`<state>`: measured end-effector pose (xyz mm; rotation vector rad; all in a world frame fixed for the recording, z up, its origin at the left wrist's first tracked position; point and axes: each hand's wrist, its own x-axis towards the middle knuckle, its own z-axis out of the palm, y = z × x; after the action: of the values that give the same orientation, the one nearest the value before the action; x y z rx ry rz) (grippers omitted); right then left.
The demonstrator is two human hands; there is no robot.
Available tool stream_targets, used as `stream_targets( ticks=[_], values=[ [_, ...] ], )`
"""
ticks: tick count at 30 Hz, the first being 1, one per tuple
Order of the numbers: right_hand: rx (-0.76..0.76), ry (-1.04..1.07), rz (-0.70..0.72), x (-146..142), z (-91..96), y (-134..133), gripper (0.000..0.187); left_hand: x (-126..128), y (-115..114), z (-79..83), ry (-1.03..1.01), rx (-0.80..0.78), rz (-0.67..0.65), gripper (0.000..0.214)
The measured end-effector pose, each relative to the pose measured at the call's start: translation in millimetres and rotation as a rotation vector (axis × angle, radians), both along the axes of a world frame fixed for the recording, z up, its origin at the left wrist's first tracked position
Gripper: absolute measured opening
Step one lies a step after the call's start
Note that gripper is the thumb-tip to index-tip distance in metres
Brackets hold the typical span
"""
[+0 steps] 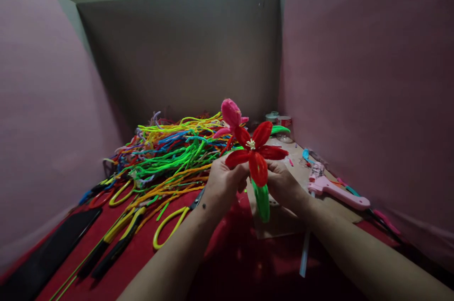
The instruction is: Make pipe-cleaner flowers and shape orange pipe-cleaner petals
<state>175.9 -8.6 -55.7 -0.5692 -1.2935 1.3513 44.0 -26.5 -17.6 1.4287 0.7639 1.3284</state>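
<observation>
My left hand [223,182] and my right hand [283,182] are both closed around a red pipe-cleaner flower [256,152] with a pale centre. A green fuzzy leaf or stem [262,201] hangs down between my hands. Behind the red flower rises a pink pipe-cleaner bud [231,112], its stem hidden by my left hand. My fingers pinch just under the red petals, held above the red table cover [149,249].
A big heap of coloured pipe cleaners [166,154] lies at the left. Yellow-handled scissors [173,223] and pliers [117,244] lie near it. A pink glue gun [336,192] rests on a cardboard sheet [294,173] at the right. Small jars [280,121] stand at the back. Cardboard walls enclose the space.
</observation>
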Motion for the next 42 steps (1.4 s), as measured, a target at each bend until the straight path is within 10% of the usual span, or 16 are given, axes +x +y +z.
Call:
stream_targets(
  ticks=[13, 19, 28, 42],
  values=[
    [-0.057, 0.180, 0.090, 3, 4.4, -4, 0.023, -26, 15, 13.0, -0.022, 0.099, 0.491, 0.014],
    [-0.129, 0.183, 0.116, 4, 13.4, -8, 0.024, -32, 15, 16.8, 0.190, 0.029, 0.243, 0.031],
    [-0.187, 0.165, 0.178, 4, 16.2, -12, 0.024, -18, 14, -2.2, 0.860, 0.957, 0.588, 0.017],
    [-0.172, 0.162, 0.178, 2, 7.4, -10, 0.021, -22, 7, 1.0, 1.233, 1.347, 0.704, 0.022]
  ],
)
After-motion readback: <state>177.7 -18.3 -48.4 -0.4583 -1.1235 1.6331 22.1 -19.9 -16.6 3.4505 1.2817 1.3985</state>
